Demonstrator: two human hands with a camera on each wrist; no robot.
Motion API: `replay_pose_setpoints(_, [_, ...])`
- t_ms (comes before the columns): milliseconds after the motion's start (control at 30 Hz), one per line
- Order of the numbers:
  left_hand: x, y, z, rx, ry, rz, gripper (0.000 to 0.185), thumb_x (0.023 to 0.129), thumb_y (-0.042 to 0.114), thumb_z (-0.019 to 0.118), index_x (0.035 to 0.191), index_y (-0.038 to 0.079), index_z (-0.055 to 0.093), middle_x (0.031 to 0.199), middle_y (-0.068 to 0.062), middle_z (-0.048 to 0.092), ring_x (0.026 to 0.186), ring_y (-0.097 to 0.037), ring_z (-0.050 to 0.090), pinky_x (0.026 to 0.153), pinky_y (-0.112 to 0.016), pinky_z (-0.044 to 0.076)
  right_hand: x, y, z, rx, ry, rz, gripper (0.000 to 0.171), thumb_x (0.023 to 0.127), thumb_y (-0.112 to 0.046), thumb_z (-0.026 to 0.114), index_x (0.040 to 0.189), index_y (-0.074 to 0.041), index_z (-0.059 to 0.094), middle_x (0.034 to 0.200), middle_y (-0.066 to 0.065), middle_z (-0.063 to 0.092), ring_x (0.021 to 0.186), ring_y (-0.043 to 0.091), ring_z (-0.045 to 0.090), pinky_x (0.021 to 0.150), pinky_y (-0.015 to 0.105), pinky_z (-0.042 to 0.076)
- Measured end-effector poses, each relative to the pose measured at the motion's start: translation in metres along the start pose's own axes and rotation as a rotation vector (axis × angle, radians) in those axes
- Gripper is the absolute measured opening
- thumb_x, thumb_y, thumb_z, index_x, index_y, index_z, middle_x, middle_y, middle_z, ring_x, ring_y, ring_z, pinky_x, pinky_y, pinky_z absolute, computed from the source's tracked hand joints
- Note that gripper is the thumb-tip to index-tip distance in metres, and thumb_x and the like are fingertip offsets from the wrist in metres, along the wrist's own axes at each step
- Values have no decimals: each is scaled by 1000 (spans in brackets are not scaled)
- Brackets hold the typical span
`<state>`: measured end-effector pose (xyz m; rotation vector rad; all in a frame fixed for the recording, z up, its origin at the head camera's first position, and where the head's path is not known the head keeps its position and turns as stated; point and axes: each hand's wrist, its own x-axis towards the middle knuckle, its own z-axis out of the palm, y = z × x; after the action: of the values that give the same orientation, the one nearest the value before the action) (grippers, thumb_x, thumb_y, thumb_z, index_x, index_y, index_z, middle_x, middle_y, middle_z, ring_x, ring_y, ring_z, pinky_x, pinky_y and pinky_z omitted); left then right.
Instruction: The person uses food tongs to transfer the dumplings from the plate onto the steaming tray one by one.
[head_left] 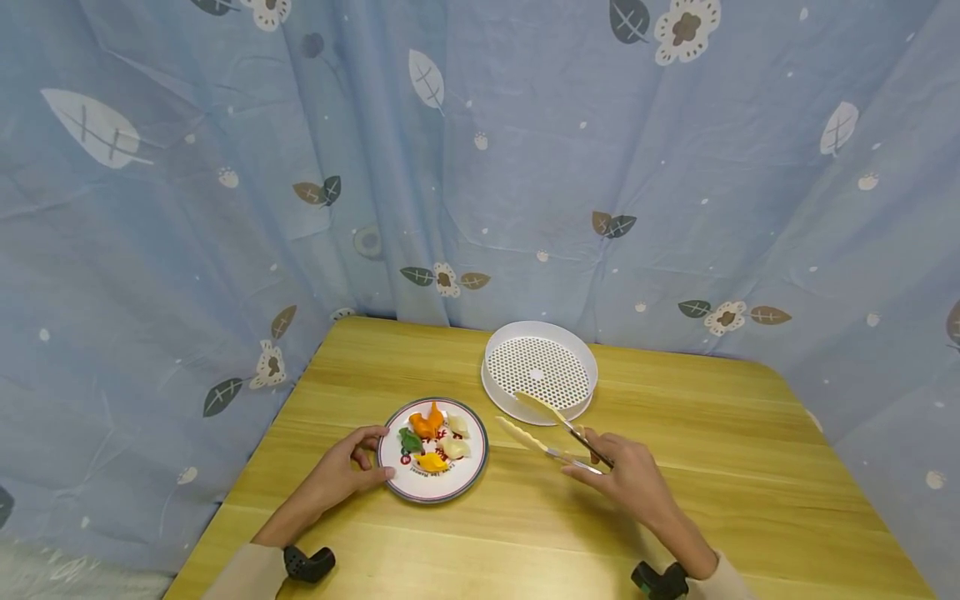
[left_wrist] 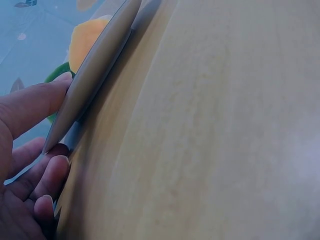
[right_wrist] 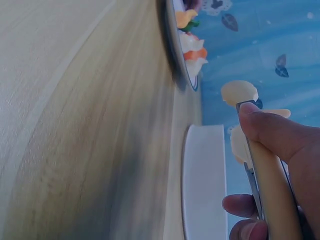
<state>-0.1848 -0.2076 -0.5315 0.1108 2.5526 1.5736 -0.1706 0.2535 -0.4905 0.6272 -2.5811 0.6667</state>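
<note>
- Both grips show in the head view: your left grip [head_left: 339,472] pinches the plate [head_left: 472,472] on the counter [head_left: 720,450], coloured pieces [head_left: 427,425] on it; your right grip [head_left: 628,475] pinches tongs [head_left: 551,410], tips apart, near the perforated tray [head_left: 534,358].
- Left wrist: your fingers sit about the rim; steady it lightly, without tipping.
- Right wrist: your thumb presses the handle; squeeze softly, as pieces might slip.

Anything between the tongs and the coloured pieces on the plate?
Nothing visible blocks them: between the tongs and the coloured pieces there's only the rim of the plate to cross. The left hand is at the opposite edge; the perforated white tray sits off that line.
</note>
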Motion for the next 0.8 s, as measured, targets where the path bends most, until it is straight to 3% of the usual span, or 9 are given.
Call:
replay_pose_setpoints(267, [0, 0, 0, 6, 1, 12, 66, 81, 22, 90, 139, 12, 59, 115, -10, 57, 86, -22, 50, 70, -28, 42, 6, -8, 11, 13, -23, -47, 41, 77, -49, 88, 96, -15, 74, 66, -8, 51, 56, -3, 31, 52, 21, 32])
replay_pose_setpoints(567, [-2, 2, 0, -8, 2, 16, 66, 82, 20, 90, 139, 11, 58, 115, -10, 57, 85, -22, 50, 71, -28, 42, 11, -15, 22, 2, -16, -98, 55, 78, -49, 86, 117, -11, 78, 67, -6, 53, 58, -1, 34, 53, 21, 35])
replay_pose_setpoints(800, [-2, 1, -1, -5, -3, -4, 67, 82, 22, 90, 139, 11, 58, 115, -10, 57, 86, -21, 50, 69, -27, 43, 15, -21, 28, -12, -66, -70, 61, 80, -52, 84, 125, -11, 76, 68, -6, 53, 58, -1, 34, 53, 21, 34])
